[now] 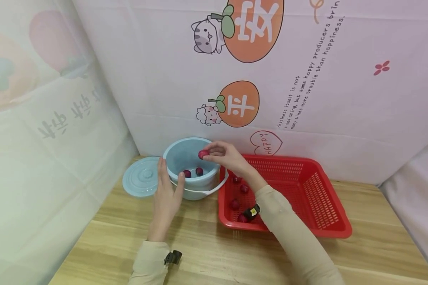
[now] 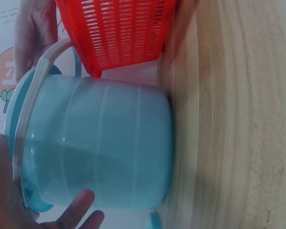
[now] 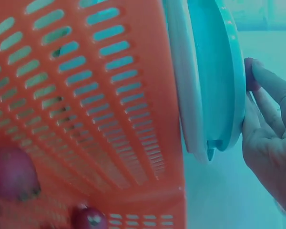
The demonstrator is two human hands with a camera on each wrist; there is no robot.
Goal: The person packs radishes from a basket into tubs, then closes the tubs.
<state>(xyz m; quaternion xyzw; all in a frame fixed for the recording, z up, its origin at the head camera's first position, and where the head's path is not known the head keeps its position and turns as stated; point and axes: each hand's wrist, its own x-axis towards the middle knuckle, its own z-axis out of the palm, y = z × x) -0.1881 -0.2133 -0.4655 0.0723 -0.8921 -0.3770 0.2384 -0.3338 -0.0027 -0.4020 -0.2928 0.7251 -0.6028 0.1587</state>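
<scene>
My right hand (image 1: 228, 156) pinches a dark red plum (image 1: 203, 154) between thumb and fingertips, over the right part of the mouth of a light blue bucket (image 1: 208, 184). Inside the bucket, two more plums (image 1: 199, 171) show at the bottom. My left hand (image 1: 167, 194) lies along the bucket's left side with its fingers straight and its thumb near the front rim. In the left wrist view, its fingers (image 2: 78, 207) spread beside the bucket wall. The white handle (image 1: 214, 189) hangs down over the bucket's front.
Right of the bucket stands a red perforated basket (image 1: 331, 221); several plums (image 1: 234, 204) lie along its left side. A round blue lid (image 1: 139, 186) rests on the wooden table (image 1: 199, 245) to the bucket's left. A printed cloth (image 1: 164, 79) hangs behind.
</scene>
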